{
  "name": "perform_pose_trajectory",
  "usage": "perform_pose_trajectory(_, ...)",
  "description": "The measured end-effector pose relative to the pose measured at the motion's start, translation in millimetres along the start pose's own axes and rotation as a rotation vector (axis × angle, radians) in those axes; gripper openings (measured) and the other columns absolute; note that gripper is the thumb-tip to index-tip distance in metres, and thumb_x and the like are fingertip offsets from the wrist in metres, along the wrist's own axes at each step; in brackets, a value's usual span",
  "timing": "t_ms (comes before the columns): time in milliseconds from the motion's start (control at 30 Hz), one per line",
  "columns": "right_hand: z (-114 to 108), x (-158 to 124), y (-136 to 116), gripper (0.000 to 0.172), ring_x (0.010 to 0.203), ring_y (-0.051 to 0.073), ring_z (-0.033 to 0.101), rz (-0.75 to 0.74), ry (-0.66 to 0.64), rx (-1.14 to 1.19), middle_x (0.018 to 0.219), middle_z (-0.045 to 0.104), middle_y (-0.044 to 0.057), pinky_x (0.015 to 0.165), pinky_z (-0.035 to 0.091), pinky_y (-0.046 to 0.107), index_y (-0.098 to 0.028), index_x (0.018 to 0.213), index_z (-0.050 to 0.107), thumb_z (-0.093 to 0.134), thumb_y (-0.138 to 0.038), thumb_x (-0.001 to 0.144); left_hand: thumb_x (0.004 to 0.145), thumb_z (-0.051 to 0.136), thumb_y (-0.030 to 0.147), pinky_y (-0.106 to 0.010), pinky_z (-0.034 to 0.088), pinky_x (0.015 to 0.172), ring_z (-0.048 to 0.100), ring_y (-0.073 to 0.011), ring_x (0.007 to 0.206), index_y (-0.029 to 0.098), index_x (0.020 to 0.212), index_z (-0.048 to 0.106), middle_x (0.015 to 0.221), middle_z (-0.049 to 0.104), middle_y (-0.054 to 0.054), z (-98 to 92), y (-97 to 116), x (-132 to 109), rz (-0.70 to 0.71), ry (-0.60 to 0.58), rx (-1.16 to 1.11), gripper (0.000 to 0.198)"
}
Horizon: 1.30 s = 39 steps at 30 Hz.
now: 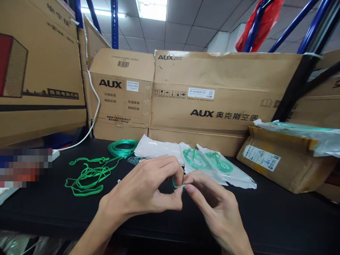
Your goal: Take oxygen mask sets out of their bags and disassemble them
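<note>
My left hand (148, 189) and my right hand (216, 205) meet over the middle of the black table. Between their pinched thumbs and fingertips runs a thin green strand (183, 185), with a whitish bit along it. Fingers hide most of it, so I cannot tell whether it is cord or tubing. To the left lies a loose tangle of flat green cord (89, 177). Behind it rests a coil of clear green tubing (122, 147). Past my hands are white pouches with clear fronts (221, 163), green coils showing inside.
A small white piece (119, 181) lies left of my left hand. At the right stands an opened carton (281, 159) with pouches on top. Large cardboard sheets (212, 78) wall off the back. A white cable (92, 122) drops to a power strip at left.
</note>
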State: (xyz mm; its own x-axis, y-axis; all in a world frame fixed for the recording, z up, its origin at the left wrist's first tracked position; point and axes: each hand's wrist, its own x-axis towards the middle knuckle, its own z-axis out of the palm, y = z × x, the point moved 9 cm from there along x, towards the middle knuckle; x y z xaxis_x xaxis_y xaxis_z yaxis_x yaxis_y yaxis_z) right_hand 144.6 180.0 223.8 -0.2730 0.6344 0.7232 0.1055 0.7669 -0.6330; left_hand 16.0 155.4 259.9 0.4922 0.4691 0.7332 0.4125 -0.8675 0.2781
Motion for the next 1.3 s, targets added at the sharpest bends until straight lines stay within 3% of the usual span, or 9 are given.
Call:
perform_pose_trajectory(333,6.0,-0.7,2.5,0.008,0.085,0.016,0.065,0.065,-0.025,0.067,0.090,0.068,-0.001,0.080,0.050,0.023,-0.026,0.092,0.070,0.064,-0.028,0.098,0.073,0.063,0.003,-0.027,0.038,0.066,0.052,-0.0138,0.075,0.019,0.080,0.050,0.081,0.058,0.003,-0.5,-0.6,-0.3,0.007,0.073,0.052,0.022)
perform_pose_trajectory(500,0.7,-4.0,7.4,0.009,0.088,0.014,0.061,0.079,-0.053,0.223,0.091,0.065,-0.001,0.080,0.047,0.021,-0.028,0.094,0.069,0.062,-0.026,0.099,0.085,0.072,0.012,-0.026,0.043,0.077,0.057,-0.0141,0.085,0.019,0.094,0.062,0.095,0.065,0.001,2.3,-0.5,0.0,-0.015,-0.061,-0.118,0.015)
perform_pose_trajectory(600,5.5,-7.6,8.7,0.012,0.091,0.017,0.060,0.089,-0.140,0.375,0.093,0.063,0.001,0.083,0.047,0.027,-0.027,0.098,0.069,0.059,-0.034,0.100,0.090,0.074,0.018,-0.022,0.044,0.075,0.055,-0.0113,0.081,0.020,0.097,0.066,0.098,0.066,0.002,2.6,0.7,-2.4,-0.041,-0.133,-0.267,0.011)
perform_pose_trajectory(767,14.2,-7.0,12.1,0.013,0.092,0.017,0.061,0.151,-0.180,0.485,0.092,0.062,-0.001,0.084,0.048,0.027,-0.028,0.094,0.068,0.079,-0.029,0.086,0.089,0.077,0.021,-0.023,0.043,0.074,0.053,-0.0113,0.078,0.020,0.099,0.067,0.096,0.066,0.002,3.2,-4.3,-4.3,-0.087,-0.150,-0.297,0.015)
perform_pose_trajectory(1033,18.5,-2.9,8.0,0.003,0.083,0.017,0.061,0.147,-0.222,0.460,0.085,0.065,0.001,0.077,0.048,0.029,-0.025,0.086,0.076,0.078,-0.023,0.086,0.089,0.076,0.021,-0.024,0.041,0.067,0.052,-0.0114,0.071,0.019,0.087,0.065,0.087,0.062,0.002,11.5,-8.7,-3.5,-0.123,-0.193,-0.307,0.011)
perform_pose_trajectory(1300,19.7,-3.5,11.1,0.005,0.083,0.019,0.061,0.154,-0.192,0.572,0.084,0.065,0.001,0.078,0.047,0.033,-0.027,0.086,0.079,0.079,-0.023,0.084,0.091,0.068,0.017,-0.022,0.048,0.066,0.059,-0.0107,0.067,0.018,0.085,0.062,0.085,0.060,0.001,14.4,-7.2,-2.1,-0.154,-0.163,-0.516,0.009)
